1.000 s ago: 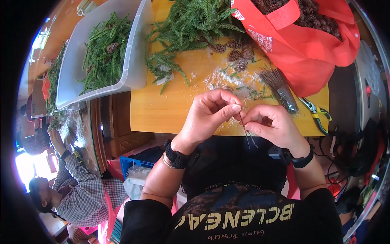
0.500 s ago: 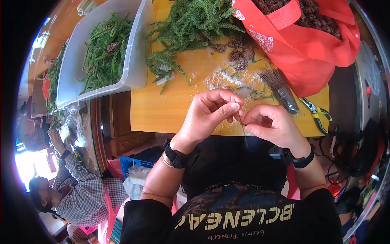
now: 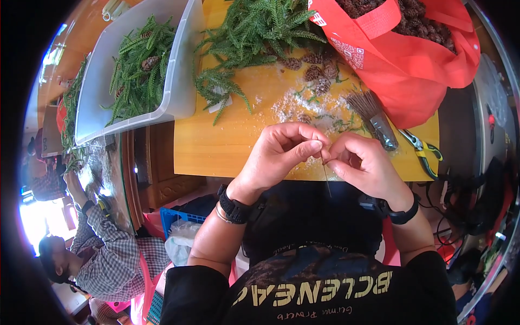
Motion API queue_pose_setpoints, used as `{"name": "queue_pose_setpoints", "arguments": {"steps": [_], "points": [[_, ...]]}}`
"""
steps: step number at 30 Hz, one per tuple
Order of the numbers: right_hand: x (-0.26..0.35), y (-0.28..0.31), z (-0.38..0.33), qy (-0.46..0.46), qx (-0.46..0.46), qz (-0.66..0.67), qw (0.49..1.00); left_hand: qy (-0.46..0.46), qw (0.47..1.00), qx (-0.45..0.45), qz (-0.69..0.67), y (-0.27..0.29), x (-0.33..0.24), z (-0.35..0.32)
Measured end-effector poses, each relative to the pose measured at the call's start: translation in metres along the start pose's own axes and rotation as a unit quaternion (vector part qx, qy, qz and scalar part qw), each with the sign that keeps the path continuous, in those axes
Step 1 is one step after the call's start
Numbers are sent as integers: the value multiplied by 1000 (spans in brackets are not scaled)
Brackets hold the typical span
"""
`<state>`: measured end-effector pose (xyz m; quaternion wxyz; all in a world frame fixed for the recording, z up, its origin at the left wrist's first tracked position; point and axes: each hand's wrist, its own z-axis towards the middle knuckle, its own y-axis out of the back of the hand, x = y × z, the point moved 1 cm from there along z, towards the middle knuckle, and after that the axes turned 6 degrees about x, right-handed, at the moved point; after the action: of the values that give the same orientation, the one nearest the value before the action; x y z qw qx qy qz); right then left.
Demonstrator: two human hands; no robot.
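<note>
Just over the table's near edge, my left hand (image 3: pixel 286 150) pinches a thin brown wire (image 3: pixel 327 181) between thumb and forefinger. My right hand (image 3: pixel 367 164) meets it from the other side, its thumb and fingertips closed on the same wire. One end of the wire hangs down below my fingers; its upper part is hidden between them. Beyond the hands, several brown pine cones (image 3: pixel 313 73) lie among whitish flakes and green scraps. A bundle of similar brown wires (image 3: pixel 364 106), partly in a clear wrapper, rests to the right. Beside it are yellow-and-black pliers (image 3: pixel 425 154).
Green artificial pine sprigs (image 3: pixel 265 32) are heaped at the back of the yellow table (image 3: pixel 216 151). A translucent bin (image 3: pixel 179 92) holding more greenery stands left. A red bag (image 3: pixel 411 70) full of pine cones stands back right. Another person (image 3: pixel 111 249) works at far left.
My hands have come closer together, fingertips now meeting around the wire. My left hand has dropped slightly, and the wire's hanging end has shifted a little.
</note>
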<state>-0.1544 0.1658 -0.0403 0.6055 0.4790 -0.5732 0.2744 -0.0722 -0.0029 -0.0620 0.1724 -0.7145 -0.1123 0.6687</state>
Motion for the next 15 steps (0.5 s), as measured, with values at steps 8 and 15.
{"name": "queue_pose_setpoints", "arguments": {"steps": [8,15], "points": [[0,8,-2,-82,41,76,993,-13,998,25,-50,2,-1,0],[1,10,-3,-82,48,101,990,1,1000,-17,-19,1,0,-1]]}}
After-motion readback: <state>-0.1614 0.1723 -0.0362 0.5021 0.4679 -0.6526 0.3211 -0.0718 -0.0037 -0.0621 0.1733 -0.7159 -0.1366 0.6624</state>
